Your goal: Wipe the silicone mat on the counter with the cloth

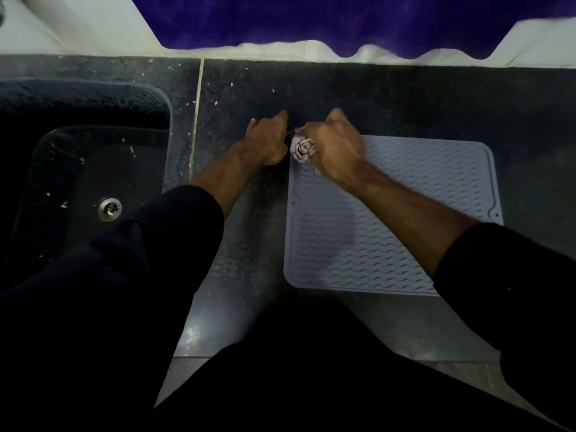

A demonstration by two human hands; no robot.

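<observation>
The right hand (335, 151) has its grip closed around a bunched cloth (303, 149) at the far-left corner of the silicone mat (389, 213); the left hand (268, 140) pinches the cloth's end, fingers closed. Best to flatten the wad, then stroke along the ridges. The mat lies flat on the dark speckled desk (374, 95), right of a sink (93, 182), in dim light.

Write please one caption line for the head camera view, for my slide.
Both hands, left and right, grip a bunched cloth at the far-left corner of a grey silicone mat beside a dark sink.
</observation>
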